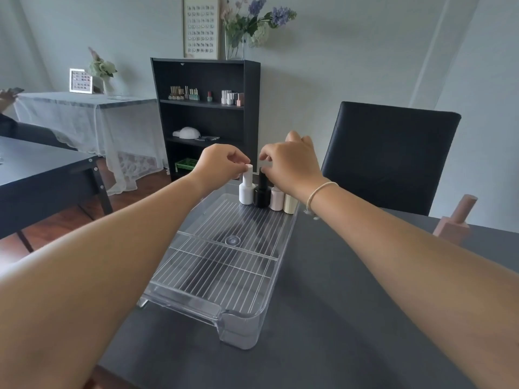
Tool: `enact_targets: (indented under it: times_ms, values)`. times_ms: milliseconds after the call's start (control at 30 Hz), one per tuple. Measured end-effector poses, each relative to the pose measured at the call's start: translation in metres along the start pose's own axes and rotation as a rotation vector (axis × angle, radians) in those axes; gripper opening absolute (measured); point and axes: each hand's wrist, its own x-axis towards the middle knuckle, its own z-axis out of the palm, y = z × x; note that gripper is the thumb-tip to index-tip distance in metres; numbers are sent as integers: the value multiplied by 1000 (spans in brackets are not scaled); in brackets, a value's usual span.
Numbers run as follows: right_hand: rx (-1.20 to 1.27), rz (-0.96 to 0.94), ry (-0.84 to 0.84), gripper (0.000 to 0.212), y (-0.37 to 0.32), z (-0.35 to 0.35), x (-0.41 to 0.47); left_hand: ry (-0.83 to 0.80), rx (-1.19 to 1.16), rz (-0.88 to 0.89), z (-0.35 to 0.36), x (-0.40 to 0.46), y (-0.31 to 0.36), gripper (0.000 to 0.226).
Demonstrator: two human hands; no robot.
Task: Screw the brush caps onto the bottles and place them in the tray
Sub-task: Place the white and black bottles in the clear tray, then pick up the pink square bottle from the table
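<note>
Your dark table carries the clear ribbed tray, long axis running away from you, with most of its floor bare. All the bottles in it stand in one row against the far wall: from your left, the white bottle, the black bottle, a pale pink bottle and a cream bottle, each upright, capped, touching or nearly touching its neighbour. One more item, the pink square bottle, sits on the table outside the tray, well off to your right, its cap leaning away to the right. Both arms reach to the far row. Your left hand is curled, its fingertips gathered at the white bottle's cap top, apparently pinching it. Your right hand hovers over the black cap; thumb and forefinger look drawn close around it, but whether they grip cannot be told, since the hand hides the contact. Judgement: the row is settled, the pink square bottle remains. It lies to the right of both hands and your right hand is nearer, so that hand should fetch it. Note its tilted cap axis; check the thread before seating it in the tray.
</note>
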Motion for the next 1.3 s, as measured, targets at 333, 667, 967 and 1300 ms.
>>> enact_targets:
  times_ms: [333,667,967,1300]
  values:
    - [119,38,235,25,50,-63,-60,45,-10,222,3,-5,55,11]
    - [83,351,397,20,160,-103,-165,-189,-27,429,83,-27,148,12]
    - [25,654,18,42,228,-98,-242,-388,-17,424,175,-44,193,25]
    - [-23,682,-231,50,243,-86,-244,-441,15,406,228,-50,206,40]
